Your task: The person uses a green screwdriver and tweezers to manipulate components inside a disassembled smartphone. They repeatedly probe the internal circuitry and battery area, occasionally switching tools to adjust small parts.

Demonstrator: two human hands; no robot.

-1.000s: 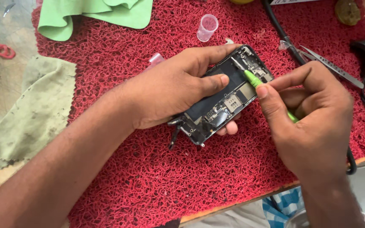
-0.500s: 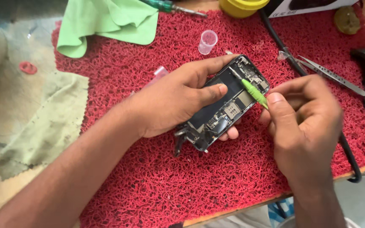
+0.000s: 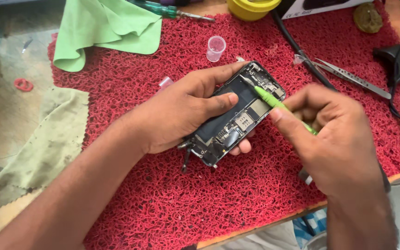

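An opened phone (image 3: 246, 109) with its back off and its boards bare lies tilted on a red looped mat (image 3: 130, 102). My left hand (image 3: 181, 113) grips it from the left, thumb across the dark battery and fingertips showing under its lower edge. My right hand (image 3: 334, 139) pinches a green screwdriver (image 3: 269, 99). The metal tip rests on the parts near the phone's upper end.
A small clear vial (image 3: 215, 48) stands above the phone. Metal tweezers (image 3: 353, 78) and a black cable (image 3: 302, 51) lie at the right. A green cloth (image 3: 103, 28), a second screwdriver (image 3: 177, 11) and a yellow tub (image 3: 253, 7) sit at the back. A pale cloth (image 3: 47, 148) lies left.
The view has shifted, so the mat and the things on it sit lower and further right in the picture. My right hand has drawn back a little; the screwdriver tip stays on the phone's upper end.
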